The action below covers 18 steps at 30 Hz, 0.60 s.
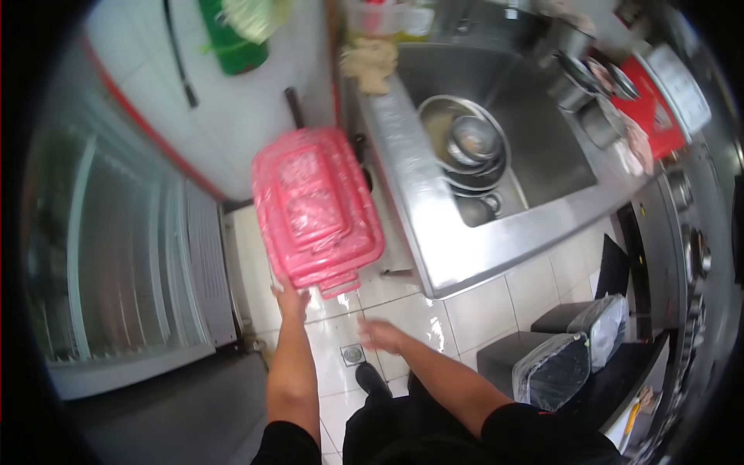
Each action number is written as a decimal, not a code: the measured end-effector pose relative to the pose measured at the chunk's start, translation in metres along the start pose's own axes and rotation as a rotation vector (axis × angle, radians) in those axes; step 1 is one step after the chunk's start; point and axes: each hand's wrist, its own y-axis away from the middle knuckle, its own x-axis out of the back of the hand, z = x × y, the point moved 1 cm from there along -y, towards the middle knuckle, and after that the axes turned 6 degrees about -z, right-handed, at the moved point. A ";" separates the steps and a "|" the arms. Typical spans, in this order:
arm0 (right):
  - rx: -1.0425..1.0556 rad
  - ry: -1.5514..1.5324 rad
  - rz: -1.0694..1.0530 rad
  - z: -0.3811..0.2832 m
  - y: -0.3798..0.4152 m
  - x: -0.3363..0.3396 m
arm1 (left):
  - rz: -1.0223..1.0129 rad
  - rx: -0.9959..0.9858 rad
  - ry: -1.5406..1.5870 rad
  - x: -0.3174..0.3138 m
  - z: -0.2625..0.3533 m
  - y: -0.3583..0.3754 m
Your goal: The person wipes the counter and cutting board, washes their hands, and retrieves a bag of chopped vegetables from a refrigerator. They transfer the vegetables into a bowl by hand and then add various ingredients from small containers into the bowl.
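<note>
A pink lidded plastic bin (314, 209) stands on the tiled floor between the wall and the sink. Its lid has a wet-looking sheen, and a handle juts from its near side. My left hand (290, 301) is at the bin's near left corner, gripping the edge, with some fingers hidden by the rim. My right hand (380, 335) is slightly smeared by motion. It hovers over the floor to the right of the bin's handle, apart from it, fingers loosely spread and holding nothing.
A steel sink (422, 240) holding stacked metal bowls (473, 147) stands on the right. Two grey bins lined with plastic bags (554, 372) are at lower right. A glass-fronted cabinet (124, 248) flanks the left. A floor drain (353, 355) lies near my foot (373, 380).
</note>
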 end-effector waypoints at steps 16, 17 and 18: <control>0.799 0.122 1.016 0.054 0.535 0.123 | -1.481 0.107 -2.196 -0.142 -0.133 0.165; 0.973 0.149 0.806 -0.005 0.565 0.091 | -1.462 0.166 -2.296 -0.181 -0.135 0.168; 1.165 0.253 0.606 -0.034 0.604 0.057 | -1.425 0.158 -2.350 -0.218 -0.143 0.181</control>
